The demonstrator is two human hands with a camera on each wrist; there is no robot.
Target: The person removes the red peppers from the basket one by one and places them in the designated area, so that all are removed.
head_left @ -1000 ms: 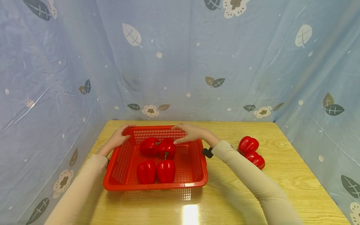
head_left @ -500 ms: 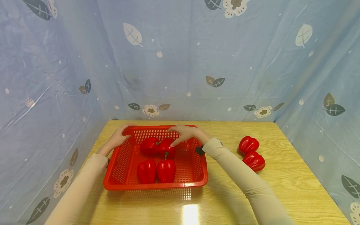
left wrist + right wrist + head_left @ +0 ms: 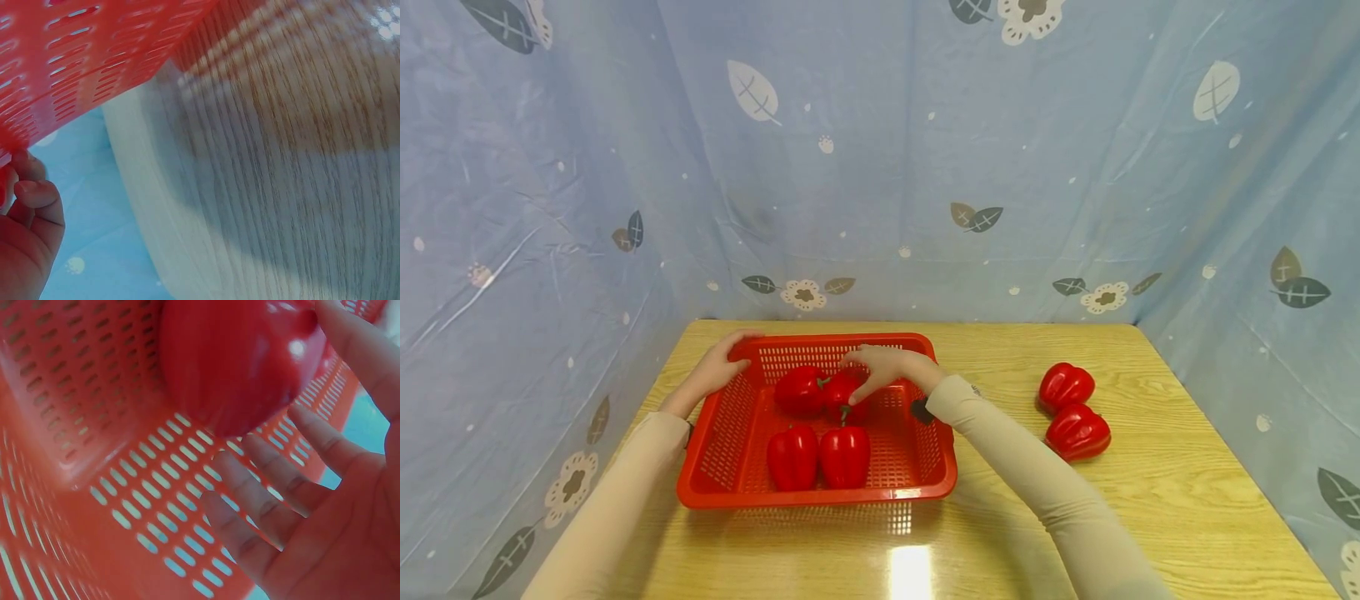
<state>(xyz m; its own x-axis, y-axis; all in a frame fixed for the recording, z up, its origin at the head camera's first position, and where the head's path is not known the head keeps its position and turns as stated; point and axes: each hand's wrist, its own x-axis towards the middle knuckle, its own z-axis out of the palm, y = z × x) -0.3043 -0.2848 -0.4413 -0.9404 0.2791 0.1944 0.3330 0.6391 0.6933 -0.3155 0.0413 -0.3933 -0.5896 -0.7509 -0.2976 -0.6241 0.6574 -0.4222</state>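
Observation:
A red perforated plastic basket (image 3: 805, 498) holds several red bell peppers. My left hand (image 3: 717, 367) grips its far left corner; the left wrist view shows the curled fingers (image 3: 40, 197) at the rim. My right hand (image 3: 887, 367) is inside the basket, over the back right bell pepper (image 3: 837, 393). Seen from the right wrist, the fingers are spread and almost straight beside the glossy bell pepper (image 3: 237, 362), with the thumb at its top. Another bell pepper (image 3: 800, 390) lies to its left, and two stand at the front, left (image 3: 792, 458) and right (image 3: 846, 457).
Two more red bell peppers, one behind (image 3: 1064, 387) and one in front (image 3: 1078, 432), lie together on the wooden table (image 3: 1000, 533) right of the basket. A blue patterned curtain (image 3: 880, 167) encloses the table at the back and sides.
My right hand has moved left and down into the basket, from above the right rim to the back right bell pepper. The left hand stays at the corner.

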